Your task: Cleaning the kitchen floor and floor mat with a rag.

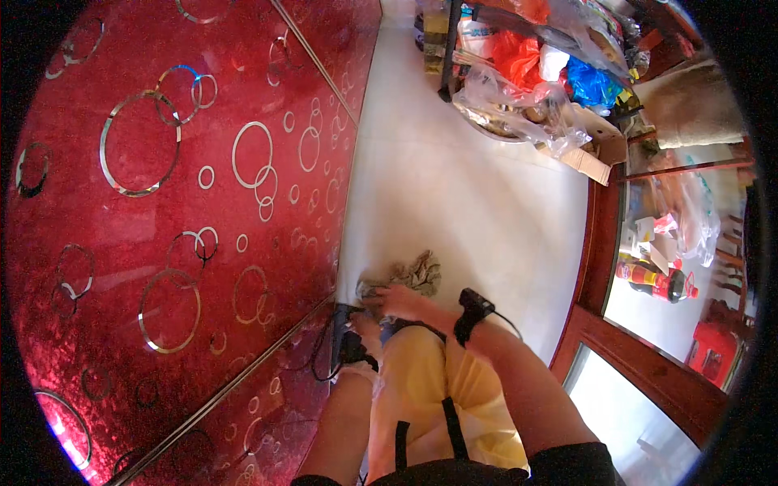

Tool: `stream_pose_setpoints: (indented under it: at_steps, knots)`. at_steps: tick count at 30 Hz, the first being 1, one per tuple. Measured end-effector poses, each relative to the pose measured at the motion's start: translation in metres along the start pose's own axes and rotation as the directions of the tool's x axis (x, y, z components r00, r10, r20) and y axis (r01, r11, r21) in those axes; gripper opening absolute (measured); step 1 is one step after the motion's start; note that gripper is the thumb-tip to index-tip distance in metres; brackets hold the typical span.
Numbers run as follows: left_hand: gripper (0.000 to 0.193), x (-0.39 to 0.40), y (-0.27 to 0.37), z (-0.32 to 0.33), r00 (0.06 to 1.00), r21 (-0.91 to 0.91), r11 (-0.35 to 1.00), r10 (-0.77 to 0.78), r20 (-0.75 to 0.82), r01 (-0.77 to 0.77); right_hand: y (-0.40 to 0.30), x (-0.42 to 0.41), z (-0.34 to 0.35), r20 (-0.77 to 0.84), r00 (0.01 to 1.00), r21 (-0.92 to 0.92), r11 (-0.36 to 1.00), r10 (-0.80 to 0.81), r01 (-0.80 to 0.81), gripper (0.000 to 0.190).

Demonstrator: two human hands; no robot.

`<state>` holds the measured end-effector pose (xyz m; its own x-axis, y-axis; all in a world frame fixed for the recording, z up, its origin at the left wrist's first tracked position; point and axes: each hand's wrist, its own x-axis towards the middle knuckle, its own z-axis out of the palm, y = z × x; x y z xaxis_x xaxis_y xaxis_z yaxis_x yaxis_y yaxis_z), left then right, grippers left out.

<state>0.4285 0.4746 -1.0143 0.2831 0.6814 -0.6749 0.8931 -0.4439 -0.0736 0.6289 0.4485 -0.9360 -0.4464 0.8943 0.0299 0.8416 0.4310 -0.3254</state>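
A crumpled grey-brown cloth [423,274] lies on the pale floor, close to the foot of the red panel. My right hand [402,302] is on the near edge of this cloth, its fingers pointing left across it. My left hand [366,330] is lower and close beside the panel, near my right fingertips. Its fingers are partly hidden, so I cannot tell whether it grips anything. A black band with a small device [474,310] and a cable is strapped to my right wrist. Below both hands spreads a yellow garment [413,376] with black straps.
Glossy red panels [213,231] with ring patterns rise along the left. At the upper right, a rack holds plastic bags and a cardboard box [598,140]. A red-brown wooden frame [598,243] with glass runs down the right; bottles [656,282] show beyond it.
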Motion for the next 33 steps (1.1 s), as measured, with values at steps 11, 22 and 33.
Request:
stream_pose_setpoints:
  at_steps: [11,22,33]
  knots:
    - [0.047,-0.005,0.012,0.0,0.999,-0.067,0.998,0.02,0.028,-0.019,0.108,-0.261,-0.057,0.409,0.855,0.086,0.919,0.32,-0.385,0.059]
    - [0.041,-0.002,-0.023,-0.009,0.999,-0.033,0.999,-0.011,0.035,0.012,0.05,-0.027,-0.057,-0.263,0.588,0.623,0.6,0.765,-0.502,0.062]
    - [0.035,-0.004,0.065,-0.092,0.973,-0.227,0.959,0.202,0.115,-0.172,0.147,-0.043,-0.041,-0.252,0.478,0.199,0.528,0.842,-0.825,0.047]
